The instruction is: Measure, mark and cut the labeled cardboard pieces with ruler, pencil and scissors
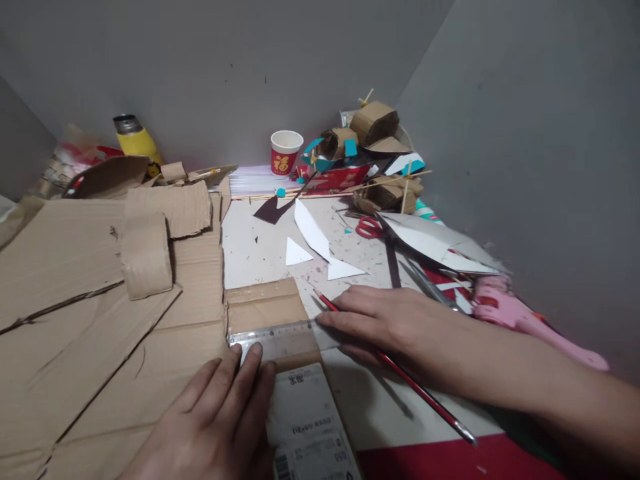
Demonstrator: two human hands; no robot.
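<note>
A clear plastic ruler (283, 341) lies across a small piece of brown cardboard (267, 305). My left hand (205, 413) rests with its fingers stretched out, the fingertips on the ruler's left part; it grips nothing. At the ruler's right end is my right hand (380, 320), palm down and closed around a red pencil (425, 397). The pencil's tip points away toward the upper left, and its silver end sticks out toward me. Below the ruler, a white printed label (310, 420) covers the cardboard, partly hidden by my left hand.
Large cardboard sheets (195, 373) cover the left side. White paper cutouts (313, 230) lie ahead, with red-handled scissors (370, 228) to their right. A paper cup (287, 152), cardboard constructions (375, 127) and a yellow bottle (137, 143) stand at the back. A pink tool (530, 320) lies right.
</note>
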